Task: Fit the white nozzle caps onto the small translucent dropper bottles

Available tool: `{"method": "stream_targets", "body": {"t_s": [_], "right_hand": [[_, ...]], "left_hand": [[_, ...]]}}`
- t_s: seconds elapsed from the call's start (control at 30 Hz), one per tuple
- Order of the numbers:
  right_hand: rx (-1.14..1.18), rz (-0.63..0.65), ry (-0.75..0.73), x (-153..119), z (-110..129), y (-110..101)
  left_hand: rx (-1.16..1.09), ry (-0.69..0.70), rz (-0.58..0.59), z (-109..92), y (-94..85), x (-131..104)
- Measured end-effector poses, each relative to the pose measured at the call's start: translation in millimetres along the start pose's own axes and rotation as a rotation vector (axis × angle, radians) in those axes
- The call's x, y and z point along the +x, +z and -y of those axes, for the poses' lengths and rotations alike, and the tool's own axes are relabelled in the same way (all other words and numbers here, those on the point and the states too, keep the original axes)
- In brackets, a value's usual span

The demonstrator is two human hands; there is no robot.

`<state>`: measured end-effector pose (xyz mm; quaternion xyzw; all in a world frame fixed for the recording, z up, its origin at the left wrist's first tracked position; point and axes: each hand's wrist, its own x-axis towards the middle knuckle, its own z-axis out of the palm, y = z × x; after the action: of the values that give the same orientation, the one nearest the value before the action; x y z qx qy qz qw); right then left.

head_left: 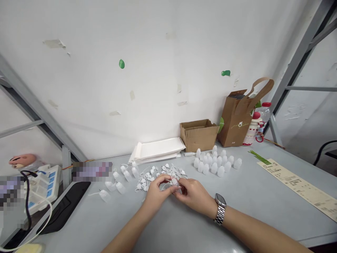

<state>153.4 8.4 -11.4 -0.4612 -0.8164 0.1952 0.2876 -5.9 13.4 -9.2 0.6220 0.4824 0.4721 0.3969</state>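
Note:
My left hand (159,191) and my right hand (193,194) meet over the near middle of the table, fingers closed on one small translucent white cup (174,182). Fingertips hide part of it. Just beyond my hands lies a pile of small white caps with thin white cords (147,178). Left of the pile, several translucent cups with caps and cords attached (120,188) lie on their sides. To the right, a group of plain translucent cups (206,168) stands upright on the table.
White padded envelopes (160,149) and an open cardboard box (201,135) rest against the wall. Farther right are a brown paper bag (233,123) and bottles (252,128). A label strip (297,184) lies on the right; a black mat (64,207) and plastic organizer (44,189) are left.

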Motion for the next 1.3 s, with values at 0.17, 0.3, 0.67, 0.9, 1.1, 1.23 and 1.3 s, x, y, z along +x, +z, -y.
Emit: {"method": "stream_targets", "body": {"t_s": [0.17,0.3,0.67,0.9,1.1,1.23,1.3], "right_hand": [[0.089,0.043,0.034,0,1,-2],[0.168,0.073,0.033,0,3,-5],[0.169,-0.057,0.058,-2,2,-2],[0.098,-0.102,0.097,-1,0,1],[0.094,-0.108,0.108,-1,2,-1],[0.082,-0.109,0.094,-1,2,-1],[0.069,-0.11,0.088,-2,1,0]], "left_hand": [[-0.04,0.0,0.028,0,-1.1,0],[-0.125,-0.031,0.038,-4,-2.1,0],[-0.309,-0.164,0.141,-10,-3.8,-2],[-0.307,-0.22,0.179,-12,-2.6,-3],[-0.312,-0.232,0.176,-4,-1.4,-3],[-0.3,-0.231,0.166,-1,-1.0,-3],[-0.292,-0.236,0.16,-2,-1.4,-3]]}}
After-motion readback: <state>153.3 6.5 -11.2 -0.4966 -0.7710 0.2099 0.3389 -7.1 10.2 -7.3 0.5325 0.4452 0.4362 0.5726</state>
